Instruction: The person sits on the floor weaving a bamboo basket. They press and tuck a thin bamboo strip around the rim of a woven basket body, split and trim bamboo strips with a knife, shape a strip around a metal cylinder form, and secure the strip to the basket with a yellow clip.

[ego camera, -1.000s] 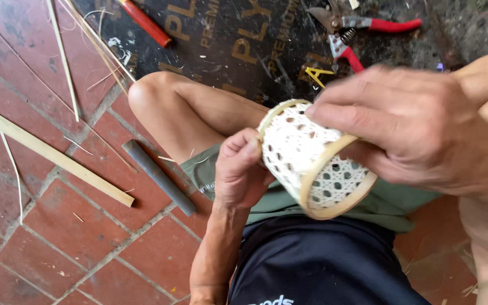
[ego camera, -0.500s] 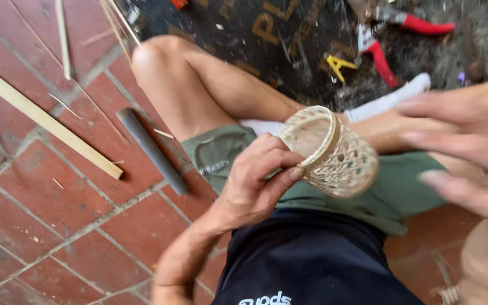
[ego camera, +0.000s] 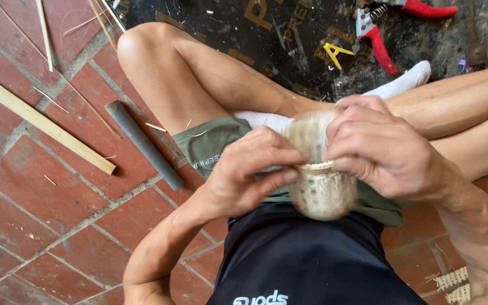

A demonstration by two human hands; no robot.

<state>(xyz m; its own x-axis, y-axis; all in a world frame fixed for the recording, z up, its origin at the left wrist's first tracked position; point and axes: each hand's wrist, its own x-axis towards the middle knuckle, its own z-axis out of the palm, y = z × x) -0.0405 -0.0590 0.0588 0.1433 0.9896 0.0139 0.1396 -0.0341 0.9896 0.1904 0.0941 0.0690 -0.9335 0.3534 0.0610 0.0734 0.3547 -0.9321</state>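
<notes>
I sit cross-legged on the red brick floor (ego camera: 57,226) and hold a small woven basket (ego camera: 318,186) over my lap, just above my green shorts (ego camera: 210,148), so my thighs can catch it if it slips. My left hand (ego camera: 249,175) is curled around its left side, fingers closed on the rim band, thumb across the front; this keeps the little cylinder from turning. My right hand (ego camera: 382,149) comes over the top from the right, fingers bent and pressed on the upper edge, closed on the weave rather than spread. The basket is blurred, so I cannot tell exactly which strand my fingertips pinch.

I keep it close to my body, between both hands, because the piece is small and light and needs grip from two sides.

To my left on the bricks lie a flat bamboo slat (ego camera: 40,121) and a dark grey rod (ego camera: 145,146), near my knee. Farther off, on the black printed mat (ego camera: 266,34), the red-handled pruning shears (ego camera: 377,34) rest beyond my feet, by a small yellow clip (ego camera: 336,53).
</notes>
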